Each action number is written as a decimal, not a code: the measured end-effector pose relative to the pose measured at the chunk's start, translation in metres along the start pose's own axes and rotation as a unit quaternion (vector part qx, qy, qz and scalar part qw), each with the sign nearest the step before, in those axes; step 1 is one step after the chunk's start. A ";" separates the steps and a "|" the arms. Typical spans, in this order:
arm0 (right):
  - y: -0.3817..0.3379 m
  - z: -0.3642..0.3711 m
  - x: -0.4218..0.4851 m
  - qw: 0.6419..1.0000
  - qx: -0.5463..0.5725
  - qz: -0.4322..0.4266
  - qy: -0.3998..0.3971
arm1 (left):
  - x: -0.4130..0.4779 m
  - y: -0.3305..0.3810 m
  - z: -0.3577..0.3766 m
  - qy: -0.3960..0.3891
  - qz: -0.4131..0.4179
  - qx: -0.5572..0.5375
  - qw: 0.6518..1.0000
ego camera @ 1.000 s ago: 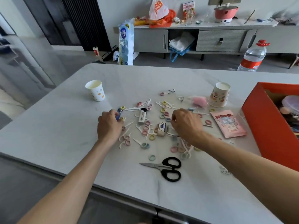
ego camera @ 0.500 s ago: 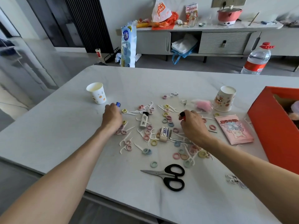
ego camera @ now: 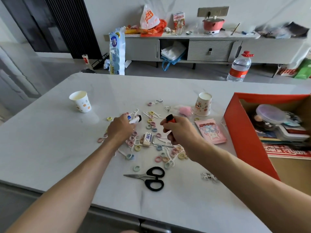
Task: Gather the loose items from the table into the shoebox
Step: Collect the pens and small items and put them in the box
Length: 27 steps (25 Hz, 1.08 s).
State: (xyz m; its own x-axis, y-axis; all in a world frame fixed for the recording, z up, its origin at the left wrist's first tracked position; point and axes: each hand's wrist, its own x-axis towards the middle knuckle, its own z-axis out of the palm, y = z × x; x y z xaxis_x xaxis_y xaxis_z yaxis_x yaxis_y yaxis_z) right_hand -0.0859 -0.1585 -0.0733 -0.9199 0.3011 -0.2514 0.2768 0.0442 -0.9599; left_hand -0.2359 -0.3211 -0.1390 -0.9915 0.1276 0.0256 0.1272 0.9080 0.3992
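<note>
Above the table (ego camera: 50,148) clutter, your right grip (ego camera: 181,132) pinched an orange lighter (ego camera: 170,118), your left grip (ego camera: 120,130) curled round a white tube (ego camera: 136,119); both needed firm holds crossing to the shoebox (ego camera: 242,135).

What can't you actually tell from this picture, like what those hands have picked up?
All in the head view:
Orange item: the right hand covers all but its black-tipped top.
White tube and blue piece: mostly hidden behind the left hand.
Shoebox contents: cut off by the right edge.
Small white bits beside the right forearm: too blurred to name.
</note>
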 end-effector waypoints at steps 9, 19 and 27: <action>-0.060 -0.106 -0.060 0.849 -0.435 -0.290 0.075 | -0.121 0.120 -0.072 -0.047 0.316 -0.219 0.922; -0.051 -0.272 -0.126 0.842 -0.523 -0.099 -0.091 | -0.221 0.269 -0.014 -0.090 0.416 -0.283 0.859; 0.044 -0.340 -0.071 0.699 -0.711 -0.041 -0.056 | -0.210 0.292 0.047 -0.036 0.309 -0.179 0.933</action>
State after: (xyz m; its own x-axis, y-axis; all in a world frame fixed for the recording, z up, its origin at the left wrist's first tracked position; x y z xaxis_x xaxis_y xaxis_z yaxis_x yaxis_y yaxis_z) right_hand 0.0855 0.1458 -0.0552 -0.9430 0.1679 -0.2873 0.1439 0.9843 0.1026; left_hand 0.0105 -0.0639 -0.0711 -0.7252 0.6216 0.2963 0.6449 0.4622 0.6087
